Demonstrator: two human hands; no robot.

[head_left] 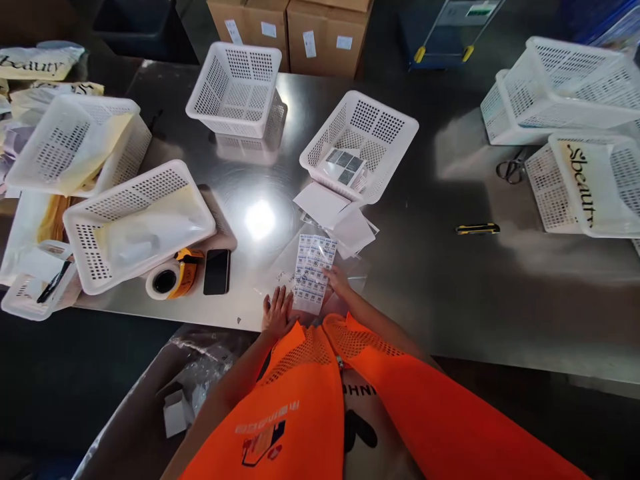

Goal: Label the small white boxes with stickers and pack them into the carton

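Observation:
A sheet of printed labels with rows of small codes lies on a clear plastic bag near the table's front edge. My left hand rests flat on the bag with its fingers spread, just left of the sheet. At the sheet's right edge, my right hand has its fingers closed on the paper. Handwriting shows beside and across the sheet. Just beyond it lie white papers, partly under a white basket that holds a stack of printed cards.
Another white basket stands at the back. To the left are a basket with a bag, a tape roll and a phone. A yellow-black cutter, scissors and stacked baskets are on the right.

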